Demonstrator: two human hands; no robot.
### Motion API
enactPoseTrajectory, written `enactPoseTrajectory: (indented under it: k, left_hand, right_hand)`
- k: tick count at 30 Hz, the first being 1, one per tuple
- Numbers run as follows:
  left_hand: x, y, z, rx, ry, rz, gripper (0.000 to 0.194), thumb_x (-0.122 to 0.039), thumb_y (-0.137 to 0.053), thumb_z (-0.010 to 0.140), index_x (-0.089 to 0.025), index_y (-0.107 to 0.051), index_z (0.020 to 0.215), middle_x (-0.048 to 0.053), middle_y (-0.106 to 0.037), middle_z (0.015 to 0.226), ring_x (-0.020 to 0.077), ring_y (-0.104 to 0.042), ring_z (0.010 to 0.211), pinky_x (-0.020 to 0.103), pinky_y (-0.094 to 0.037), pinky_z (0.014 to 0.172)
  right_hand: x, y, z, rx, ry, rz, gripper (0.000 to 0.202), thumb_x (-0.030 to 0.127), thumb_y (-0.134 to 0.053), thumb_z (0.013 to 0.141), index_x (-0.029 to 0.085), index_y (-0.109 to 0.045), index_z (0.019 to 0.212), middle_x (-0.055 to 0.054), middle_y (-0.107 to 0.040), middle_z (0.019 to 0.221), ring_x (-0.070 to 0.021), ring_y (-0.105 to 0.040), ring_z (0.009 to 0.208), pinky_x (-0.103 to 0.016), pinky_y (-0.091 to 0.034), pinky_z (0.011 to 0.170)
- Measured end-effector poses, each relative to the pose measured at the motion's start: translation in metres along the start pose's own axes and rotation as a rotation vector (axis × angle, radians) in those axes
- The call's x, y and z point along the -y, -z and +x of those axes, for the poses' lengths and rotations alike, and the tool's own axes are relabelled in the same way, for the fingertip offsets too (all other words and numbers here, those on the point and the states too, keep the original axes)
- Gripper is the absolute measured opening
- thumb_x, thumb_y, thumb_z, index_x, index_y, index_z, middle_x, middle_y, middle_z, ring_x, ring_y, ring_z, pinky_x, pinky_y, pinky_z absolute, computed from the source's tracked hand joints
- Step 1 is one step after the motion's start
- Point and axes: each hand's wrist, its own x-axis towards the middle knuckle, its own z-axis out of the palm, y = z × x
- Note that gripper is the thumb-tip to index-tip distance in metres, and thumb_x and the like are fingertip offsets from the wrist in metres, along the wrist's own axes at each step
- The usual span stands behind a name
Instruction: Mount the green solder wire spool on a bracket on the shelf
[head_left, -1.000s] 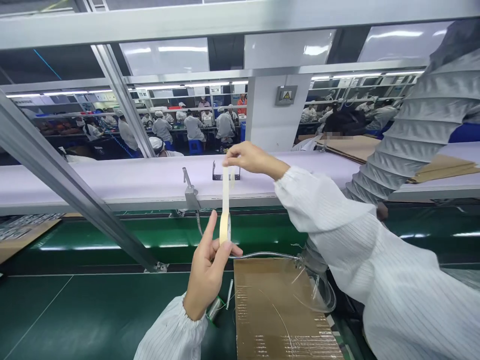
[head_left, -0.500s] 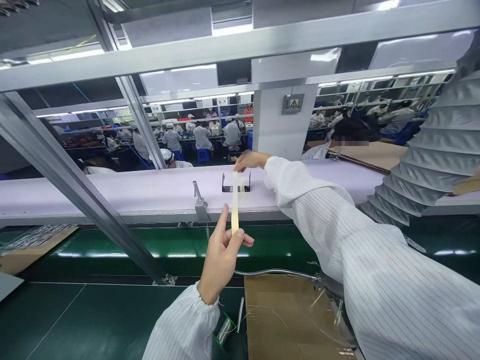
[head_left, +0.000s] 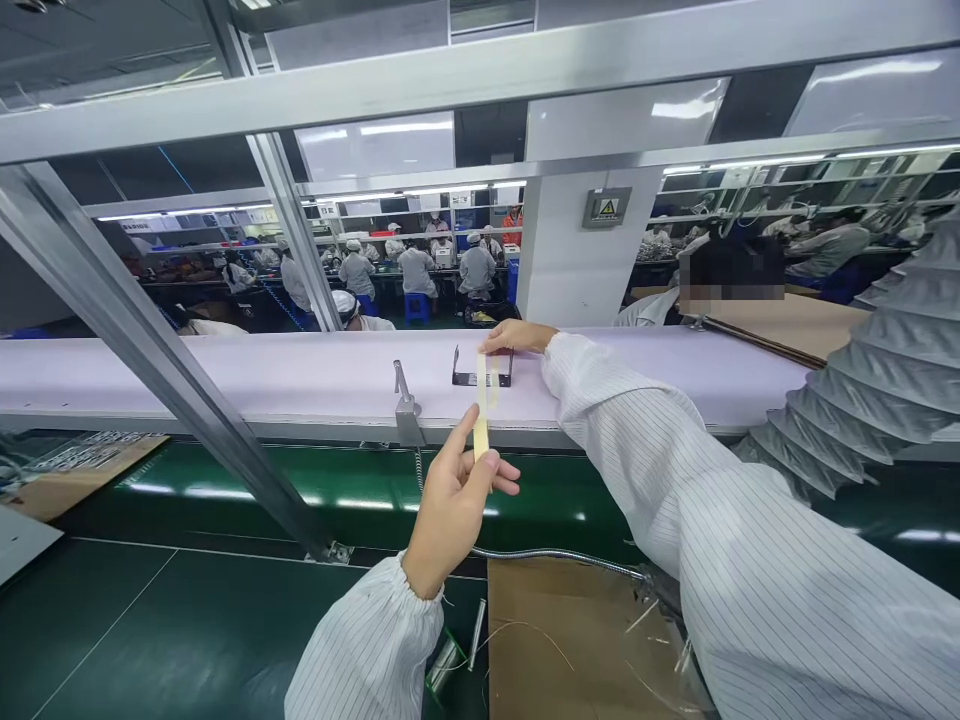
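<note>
A strip of pale yellow tape (head_left: 481,405) stretches between my two hands, nearly upright in view. My left hand (head_left: 454,500) pinches its lower end between thumb and fingers. At the upper end, my right hand (head_left: 514,338) closes its fingertips on the tape over the white surface (head_left: 322,375). Just behind the strip stands a small black U-shaped bracket (head_left: 461,379) on that surface. Another pale strip shows beside the tape at the bracket; whether it is attached there I cannot tell.
A grey metal stand (head_left: 407,410) is left of the tape. Beyond the green conveyor belt (head_left: 300,490), a metal post (head_left: 195,400) crosses diagonally. A ribbed grey duct (head_left: 862,390) hangs at right. Below lie cardboard (head_left: 555,640) and a wire spool (head_left: 445,668). Several people sit at distant benches.
My right hand has come down slightly toward the bracket, so the tape span looks shorter. The view has shifted a little; my left hand still pinches the lower end.
</note>
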Motion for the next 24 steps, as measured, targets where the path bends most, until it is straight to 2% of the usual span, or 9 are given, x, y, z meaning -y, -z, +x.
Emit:
enactPoseTrajectory:
  k: [9, 18, 24]
  left_hand:
    - [-0.008, 0.0, 0.006, -0.052, -0.004, 0.047, 0.069, -0.041, -0.058, 0.096, -0.023, -0.03, 0.157, 0.004, -0.075, 0.086, 0.0184, -0.072, 0.078, 0.041, -0.055, 0.092]
    - [-0.008, -0.002, 0.01, -0.053, -0.006, 0.056, 0.072, -0.041, -0.06, 0.094, -0.021, -0.031, 0.156, 0.003, -0.074, 0.081, 0.0174, -0.071, 0.075, 0.037, -0.058, 0.086]
    - [-0.011, -0.001, 0.012, -0.061, -0.002, 0.079, 0.07, -0.042, -0.06, 0.094, -0.022, -0.032, 0.156, 0.003, -0.074, 0.082, 0.0175, -0.071, 0.075, 0.037, -0.057, 0.085]
  right_hand:
    - [-0.008, -0.001, 0.005, -0.089, 0.041, -0.093, 0.041, 0.055, -0.08, 0.063, 0.016, -0.069, 0.064, 0.0, -0.058, 0.066, -0.0136, -0.045, 0.064, -0.03, -0.032, 0.062]
    - [-0.015, 0.0, 0.011, -0.106, 0.074, -0.074, 0.04, 0.054, -0.08, 0.061, 0.016, -0.076, 0.072, -0.002, -0.063, 0.071, -0.0165, -0.051, 0.073, -0.03, -0.037, 0.068]
    - [-0.017, -0.003, 0.011, -0.143, 0.095, -0.08, 0.038, 0.052, -0.079, 0.062, 0.015, -0.076, 0.072, -0.001, -0.06, 0.066, -0.0158, -0.05, 0.07, -0.03, -0.034, 0.065]
